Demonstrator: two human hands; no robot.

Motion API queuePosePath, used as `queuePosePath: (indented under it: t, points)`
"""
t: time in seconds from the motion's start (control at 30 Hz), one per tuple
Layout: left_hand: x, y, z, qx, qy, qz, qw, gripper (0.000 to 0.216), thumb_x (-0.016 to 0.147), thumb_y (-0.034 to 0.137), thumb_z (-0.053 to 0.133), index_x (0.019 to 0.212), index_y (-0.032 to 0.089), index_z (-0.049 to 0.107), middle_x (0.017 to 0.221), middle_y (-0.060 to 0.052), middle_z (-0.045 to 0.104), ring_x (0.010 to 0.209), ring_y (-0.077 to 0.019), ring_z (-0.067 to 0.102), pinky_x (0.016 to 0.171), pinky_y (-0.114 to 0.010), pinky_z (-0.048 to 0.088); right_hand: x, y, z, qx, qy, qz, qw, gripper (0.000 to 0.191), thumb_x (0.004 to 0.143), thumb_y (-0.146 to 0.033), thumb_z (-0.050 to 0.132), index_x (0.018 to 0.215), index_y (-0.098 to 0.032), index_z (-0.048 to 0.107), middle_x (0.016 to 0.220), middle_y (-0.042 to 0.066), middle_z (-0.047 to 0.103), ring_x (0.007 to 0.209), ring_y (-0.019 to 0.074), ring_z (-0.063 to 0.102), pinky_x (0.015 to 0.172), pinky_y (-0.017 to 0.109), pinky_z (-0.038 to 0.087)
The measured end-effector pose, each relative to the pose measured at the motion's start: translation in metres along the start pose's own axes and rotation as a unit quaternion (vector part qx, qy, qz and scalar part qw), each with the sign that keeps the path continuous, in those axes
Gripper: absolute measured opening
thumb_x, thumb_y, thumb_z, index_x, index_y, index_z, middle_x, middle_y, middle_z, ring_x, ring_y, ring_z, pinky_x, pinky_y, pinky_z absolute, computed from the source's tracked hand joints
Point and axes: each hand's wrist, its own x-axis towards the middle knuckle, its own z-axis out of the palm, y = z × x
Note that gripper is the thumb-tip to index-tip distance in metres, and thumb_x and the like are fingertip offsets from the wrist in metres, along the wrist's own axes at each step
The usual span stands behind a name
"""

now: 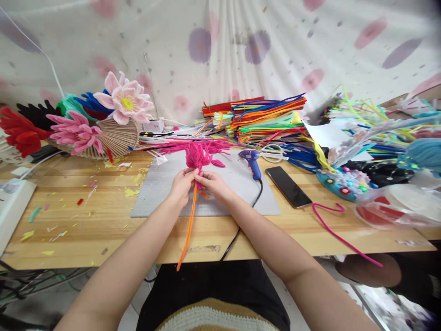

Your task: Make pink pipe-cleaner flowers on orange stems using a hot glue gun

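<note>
A magenta pipe-cleaner flower (197, 154) stands upright above my fingertips, over the middle of a grey mat (151, 197). My left hand (182, 185) is closed in a pinch at its base. From the other side my right hand (214, 184) pinches the same spot, with fingertips touching the left ones. An orange pipe cleaner (189, 230) hangs from under the flower toward the table's front edge. A short orange piece (204, 195) shows beneath my hands. On the mat behind the flower lies a loose magenta petal (218, 163). My fingers hide the join.
A blue glue gun (253, 163) with a black cord rests on the mat's right, beside a phone (288, 186). White-handled scissors (274, 152) and pipe-cleaner bundles (265, 117) lie behind. Finished flowers (124, 99) are at left; a bent magenta pipe cleaner (339, 234) overhangs the front edge.
</note>
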Motion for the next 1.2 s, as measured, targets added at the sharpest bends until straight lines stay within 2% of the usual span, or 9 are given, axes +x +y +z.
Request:
queuePosePath:
  t: [0.1,0.27,0.4,0.5,0.6,0.7,0.87,1.0,1.2]
  points:
    - [0.003,-0.005,-0.004,0.021,-0.005,0.012,1.0,0.021,0.062,0.026,0.069,0.072,0.013,0.055,0.052,0.004,0.053,0.049,-0.0066,0.048,0.055,-0.021,0.037,-0.001,-0.003,-0.006,0.04,0.013,-0.009,0.999,0.033,0.061,-0.044,0.068,0.069,-0.016,0.052,0.063,-0.002,0.059,0.054,0.006,0.05,0.055,0.021,0.042]
    - [0.009,-0.006,-0.018,0.03,0.055,0.048,0.997,0.018,0.059,0.016,0.068,0.071,0.014,0.055,0.055,0.005,0.053,0.051,-0.0056,0.047,0.056,-0.02,0.036,-0.002,-0.007,-0.012,0.044,0.038,-0.015,0.998,0.031,0.061,-0.041,0.069,0.069,-0.017,0.052,0.066,-0.001,0.061,0.059,0.0078,0.053,0.057,0.021,0.043]
    - [0.009,-0.004,-0.02,0.014,0.032,0.085,0.996,0.016,0.061,0.02,0.068,0.072,0.014,0.058,0.053,0.005,0.051,0.049,-0.0046,0.044,0.054,-0.019,0.035,-0.003,-0.007,-0.012,0.026,0.017,-0.012,0.999,0.029,0.063,-0.041,0.067,0.07,-0.017,0.054,0.065,-0.001,0.06,0.058,0.0078,0.052,0.057,0.022,0.043]
    - [0.009,-0.003,-0.019,0.003,0.006,0.056,0.998,0.02,0.061,0.027,0.07,0.071,0.012,0.061,0.049,0.005,0.049,0.048,-0.0049,0.044,0.054,-0.021,0.037,-0.002,-0.005,-0.014,0.018,0.008,-0.012,1.0,0.028,0.064,-0.041,0.067,0.07,-0.017,0.054,0.066,-0.001,0.061,0.056,0.0073,0.051,0.056,0.022,0.042]
    - [0.01,-0.002,-0.02,0.001,-0.005,0.026,1.0,0.027,0.052,0.026,0.076,0.07,0.011,0.064,0.056,0.001,0.058,0.054,-0.007,0.052,0.06,-0.023,0.042,0.001,-0.003,-0.017,0.011,0.015,-0.018,1.0,0.028,0.064,-0.042,0.066,0.07,-0.018,0.054,0.066,-0.001,0.061,0.056,0.0072,0.051,0.056,0.022,0.042]
    - [0.013,-0.001,-0.024,0.003,-0.018,0.03,0.999,0.032,0.045,0.02,0.079,0.073,0.01,0.067,0.066,-0.004,0.065,0.062,-0.0104,0.059,0.069,-0.027,0.046,0.004,-0.001,-0.021,0.001,0.031,-0.026,0.999,0.029,0.063,-0.043,0.067,0.069,-0.018,0.053,0.065,-0.001,0.061,0.056,0.0079,0.051,0.056,0.022,0.042]
    - [0.016,0.004,-0.025,0.0,-0.03,0.046,0.998,0.033,0.047,0.019,0.079,0.077,0.011,0.068,0.074,-0.007,0.069,0.071,-0.0143,0.064,0.078,-0.031,0.047,0.008,0.001,-0.022,-0.002,0.047,-0.034,0.998,0.03,0.062,-0.044,0.067,0.069,-0.018,0.053,0.066,-0.001,0.061,0.055,0.0073,0.05,0.055,0.022,0.042]
    - [0.018,0.003,-0.027,0.009,-0.03,0.056,0.998,0.034,0.048,0.023,0.078,0.078,0.01,0.068,0.073,-0.007,0.068,0.069,-0.0138,0.063,0.076,-0.03,0.047,0.01,0.003,-0.022,-0.011,0.051,-0.034,0.998,0.029,0.063,-0.044,0.065,0.068,-0.018,0.053,0.065,-0.002,0.061,0.054,0.0071,0.048,0.055,0.022,0.041]
    - [0.022,0.0,-0.032,0.03,0.005,0.114,0.993,0.032,0.046,0.023,0.078,0.074,0.012,0.069,0.066,-0.002,0.064,0.06,-0.0088,0.055,0.066,-0.025,0.044,0.012,0.007,-0.021,-0.027,0.055,-0.024,0.998,0.027,0.064,-0.043,0.064,0.069,-0.018,0.053,0.065,-0.002,0.06,0.054,0.007,0.047,0.055,0.022,0.039]
